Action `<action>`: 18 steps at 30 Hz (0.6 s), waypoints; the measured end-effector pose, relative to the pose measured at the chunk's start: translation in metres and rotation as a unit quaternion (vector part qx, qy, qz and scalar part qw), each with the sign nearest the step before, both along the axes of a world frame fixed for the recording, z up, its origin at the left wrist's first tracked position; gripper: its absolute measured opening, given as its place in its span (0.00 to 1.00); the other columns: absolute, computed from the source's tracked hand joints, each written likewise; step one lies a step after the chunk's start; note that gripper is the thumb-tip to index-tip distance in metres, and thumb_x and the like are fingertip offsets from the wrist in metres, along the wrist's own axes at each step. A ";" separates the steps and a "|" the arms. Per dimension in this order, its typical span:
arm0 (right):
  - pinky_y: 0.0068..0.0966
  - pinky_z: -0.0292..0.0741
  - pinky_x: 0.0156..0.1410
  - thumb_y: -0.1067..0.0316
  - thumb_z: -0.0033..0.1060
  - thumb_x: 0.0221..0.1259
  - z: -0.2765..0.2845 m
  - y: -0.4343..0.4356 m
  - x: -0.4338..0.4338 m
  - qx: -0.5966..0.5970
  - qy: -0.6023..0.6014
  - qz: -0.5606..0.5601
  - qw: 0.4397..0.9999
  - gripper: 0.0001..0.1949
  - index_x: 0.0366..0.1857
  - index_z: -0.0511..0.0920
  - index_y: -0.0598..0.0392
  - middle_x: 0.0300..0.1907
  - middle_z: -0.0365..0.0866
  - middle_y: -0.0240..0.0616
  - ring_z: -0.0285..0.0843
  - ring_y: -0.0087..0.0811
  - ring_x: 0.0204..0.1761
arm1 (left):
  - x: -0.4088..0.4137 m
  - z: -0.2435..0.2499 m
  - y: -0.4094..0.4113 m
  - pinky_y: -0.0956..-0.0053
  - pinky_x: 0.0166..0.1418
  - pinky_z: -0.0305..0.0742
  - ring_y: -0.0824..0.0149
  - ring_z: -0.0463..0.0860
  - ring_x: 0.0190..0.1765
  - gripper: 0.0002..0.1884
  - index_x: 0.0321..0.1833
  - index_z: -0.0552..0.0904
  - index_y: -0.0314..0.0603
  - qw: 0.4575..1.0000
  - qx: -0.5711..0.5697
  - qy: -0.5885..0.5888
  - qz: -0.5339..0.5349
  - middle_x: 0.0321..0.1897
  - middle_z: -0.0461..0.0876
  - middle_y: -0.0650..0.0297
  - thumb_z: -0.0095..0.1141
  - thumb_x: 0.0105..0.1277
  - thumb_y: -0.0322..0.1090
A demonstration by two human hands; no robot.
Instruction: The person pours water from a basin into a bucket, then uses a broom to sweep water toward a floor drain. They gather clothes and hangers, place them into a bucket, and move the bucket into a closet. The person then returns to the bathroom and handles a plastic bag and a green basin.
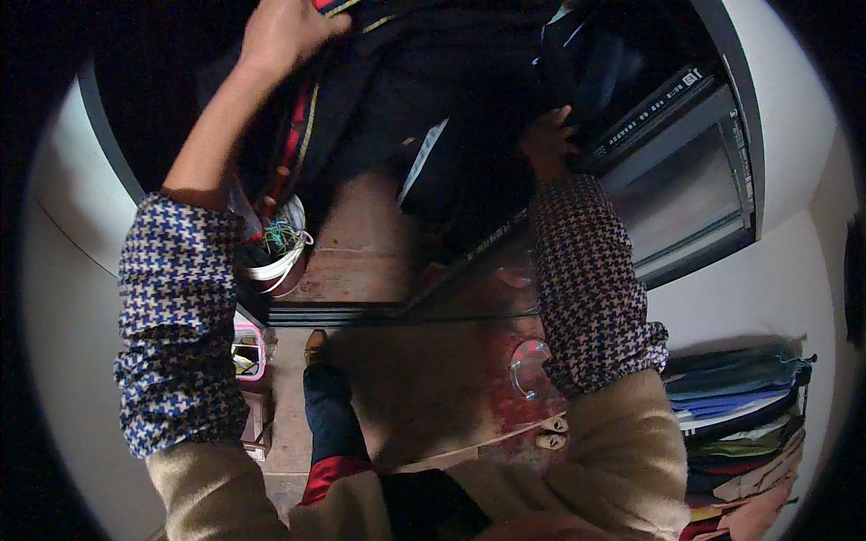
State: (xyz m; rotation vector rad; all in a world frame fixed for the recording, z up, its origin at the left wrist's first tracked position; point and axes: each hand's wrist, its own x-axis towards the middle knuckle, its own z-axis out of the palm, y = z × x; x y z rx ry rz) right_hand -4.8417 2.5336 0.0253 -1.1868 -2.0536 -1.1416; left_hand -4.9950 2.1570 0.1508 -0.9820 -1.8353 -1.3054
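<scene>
Near the top left, my left hand (pixel 294 30) touches dark cloth with a red and gold edge (pixel 298 128) that hangs down below it. Whether its fingers grip the cloth cannot be told. My right hand (pixel 551 138) is raised in shadow at the right, fingers spread, close to the black frame of a glass sliding door (pixel 653 111). Dark garments (pixel 413 67) fill the space between the two hands. A narrow pale strip (pixel 425 159) shows among them. Both forearms wear houndstooth sleeve covers.
Below my left forearm stand a round tub with white cable coils (pixel 277 267) and a pink-rimmed basket (pixel 260 351). A door track (pixel 338 316) crosses the floor. Folded or hanging clothes (pixel 737 406) are at lower right. Beige slippers (pixel 553 433) lie by a red floor patch (pixel 504 379).
</scene>
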 end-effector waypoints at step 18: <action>0.29 0.76 0.34 0.70 0.52 0.50 0.022 -0.066 -0.078 -0.699 0.423 0.453 0.357 0.19 0.46 0.62 0.62 0.38 0.74 0.45 0.77 0.39 0.31 | -0.079 -0.065 0.019 0.76 0.48 0.70 0.67 0.77 0.40 0.26 0.48 0.71 0.35 0.988 0.003 -0.134 -0.074 0.38 0.78 0.57 0.60 0.43 0.33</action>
